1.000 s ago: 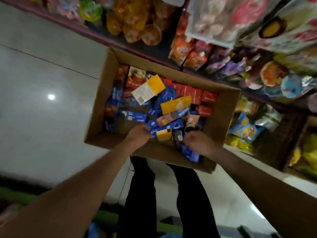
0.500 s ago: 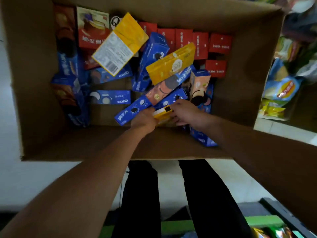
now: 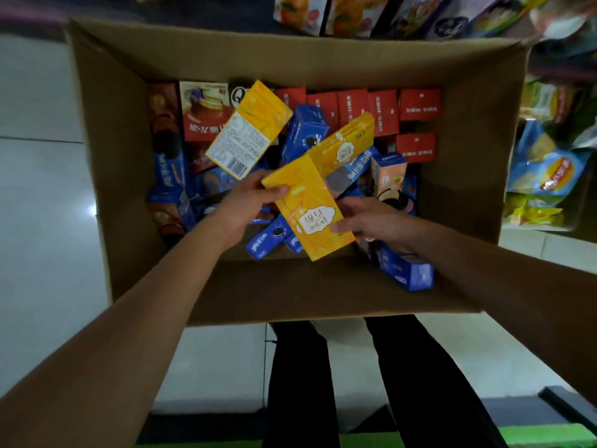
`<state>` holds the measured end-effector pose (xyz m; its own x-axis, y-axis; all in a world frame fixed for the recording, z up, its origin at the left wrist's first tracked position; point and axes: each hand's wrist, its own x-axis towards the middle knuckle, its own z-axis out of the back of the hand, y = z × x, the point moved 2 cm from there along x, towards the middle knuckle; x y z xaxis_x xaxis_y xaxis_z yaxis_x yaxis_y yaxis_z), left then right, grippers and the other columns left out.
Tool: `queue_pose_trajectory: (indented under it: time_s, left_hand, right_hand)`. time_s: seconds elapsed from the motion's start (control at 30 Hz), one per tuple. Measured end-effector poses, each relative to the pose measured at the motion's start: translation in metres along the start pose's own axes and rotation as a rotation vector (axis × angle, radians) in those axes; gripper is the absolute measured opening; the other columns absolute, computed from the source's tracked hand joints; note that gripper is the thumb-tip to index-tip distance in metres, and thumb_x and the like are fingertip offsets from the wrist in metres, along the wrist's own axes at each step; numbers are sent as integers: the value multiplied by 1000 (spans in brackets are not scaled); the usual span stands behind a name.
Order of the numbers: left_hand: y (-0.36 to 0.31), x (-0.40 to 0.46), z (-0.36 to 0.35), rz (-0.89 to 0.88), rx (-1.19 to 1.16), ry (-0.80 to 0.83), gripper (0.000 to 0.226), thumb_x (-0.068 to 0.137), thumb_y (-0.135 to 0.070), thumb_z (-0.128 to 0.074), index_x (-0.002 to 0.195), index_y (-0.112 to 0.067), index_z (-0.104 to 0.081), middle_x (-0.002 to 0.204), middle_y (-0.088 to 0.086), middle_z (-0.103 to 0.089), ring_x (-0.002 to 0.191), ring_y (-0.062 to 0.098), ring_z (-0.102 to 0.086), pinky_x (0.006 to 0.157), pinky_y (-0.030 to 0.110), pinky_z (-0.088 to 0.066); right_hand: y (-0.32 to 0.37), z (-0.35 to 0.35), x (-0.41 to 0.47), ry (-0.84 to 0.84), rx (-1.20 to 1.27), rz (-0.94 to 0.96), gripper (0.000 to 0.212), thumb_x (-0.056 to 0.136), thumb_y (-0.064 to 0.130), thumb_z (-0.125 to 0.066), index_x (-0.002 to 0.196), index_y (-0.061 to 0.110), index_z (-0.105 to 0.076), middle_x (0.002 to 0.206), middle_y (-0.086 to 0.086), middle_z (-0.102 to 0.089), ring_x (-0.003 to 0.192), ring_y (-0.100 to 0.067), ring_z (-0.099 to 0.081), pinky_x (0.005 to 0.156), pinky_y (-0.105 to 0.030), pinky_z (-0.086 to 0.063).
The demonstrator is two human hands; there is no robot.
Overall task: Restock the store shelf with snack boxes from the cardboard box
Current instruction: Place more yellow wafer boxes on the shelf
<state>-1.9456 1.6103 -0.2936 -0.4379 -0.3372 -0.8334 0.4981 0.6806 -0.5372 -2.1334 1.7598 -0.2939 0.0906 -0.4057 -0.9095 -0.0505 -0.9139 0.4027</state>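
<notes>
An open cardboard box (image 3: 135, 195) stands on the floor below me, full of snack boxes: blue, red and yellow ones. Both hands hold one flat yellow snack box (image 3: 308, 206) just above the pile. My left hand (image 3: 245, 206) grips its upper left edge with the thumb across the face. From the right, my right hand (image 3: 371, 221) pinches its lower right edge. Two more yellow boxes (image 3: 250, 129) lie on top of the pile behind it. A row of red boxes (image 3: 384, 111) stands along the far wall of the cardboard box.
Store shelves with bagged snacks (image 3: 549, 169) run along the right and top of the view. A blue box (image 3: 407, 273) lies against the cardboard box's near right wall. My legs (image 3: 355, 383) stand on the pale tiled floor (image 3: 38, 221).
The yellow box has been lifted out of the pile and now shows its full face, held in both hands. The camera has come closer over the cardboard box.
</notes>
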Motion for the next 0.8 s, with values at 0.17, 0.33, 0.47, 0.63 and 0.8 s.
queue_pose_trajectory:
  time_s: [0.17, 0.33, 0.47, 0.63, 0.8]
  left_hand:
    - [-9, 7, 5, 49, -158, -69, 18, 89, -19, -67, 107, -20, -62, 95, 1, -71, 88, 22, -64, 72, 35, -47]
    - [17, 0, -5, 105, -396, -47, 24, 91, -3, -61, 114, -10, -57, 101, 5, -73, 92, 22, -70, 70, 28, -58]
    - [34, -5, -41, 107, -420, 10, 37, 91, 4, -59, 121, -17, -54, 107, 1, -74, 97, 19, -72, 78, 28, -58]
    - [20, 9, -65, 77, 203, 55, 14, 92, -22, -66, 104, -21, -59, 112, 8, -68, 106, 21, -65, 84, 28, -51]
    - [-25, 31, -2, -217, 696, -523, 39, 85, -12, -63, 124, -9, -60, 125, 15, -56, 117, 32, -53, 90, 33, -47]
  right_hand:
    - [3, -4, 1, -25, 345, 4, 40, 89, 26, -69, 128, 30, -62, 120, 7, -71, 115, -19, -65, 95, -40, -50]
    - [3, 2, -3, -168, 903, 57, 56, 80, 13, -70, 134, 15, -56, 132, -9, -63, 122, -27, -59, 104, -47, -47]
    - [3, 3, 5, -282, 980, 1, 20, 94, 21, -63, 113, 17, -61, 120, -7, -65, 113, -22, -60, 109, -41, -41]
    - [24, -4, 30, -359, 1075, 6, 46, 93, 25, -67, 134, 15, -50, 141, -12, -51, 125, -28, -53, 103, -41, -45]
    - [36, -2, 55, -396, 979, 8, 8, 94, 21, -65, 97, 20, -57, 108, -3, -62, 94, -20, -60, 77, -34, -55]
